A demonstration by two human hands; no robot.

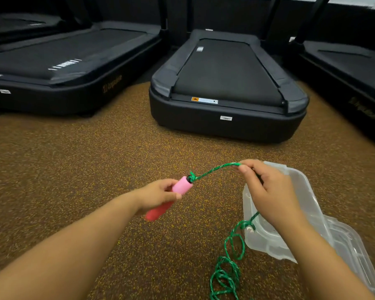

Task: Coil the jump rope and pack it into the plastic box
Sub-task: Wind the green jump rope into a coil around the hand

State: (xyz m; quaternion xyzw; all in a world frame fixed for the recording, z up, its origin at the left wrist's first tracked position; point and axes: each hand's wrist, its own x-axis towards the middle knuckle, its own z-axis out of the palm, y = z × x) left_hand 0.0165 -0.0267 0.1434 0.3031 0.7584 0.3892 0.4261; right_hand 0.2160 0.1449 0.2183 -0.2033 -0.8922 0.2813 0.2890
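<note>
I have both forearms stretched forward over the speckled floor point(74, 169). My left hand point(158, 194) is curled round the pink-and-red handle point(171, 197) of the jump rope, handle tilted up to the right. My right hand point(268, 191) pinches the green cord point(214, 169) a little way along from the handle, fingers bent; the cord drops below that hand into loose loops on the floor beside the clear plastic box point(307, 215). A black treadmill point(225, 83) stands ahead.
</note>
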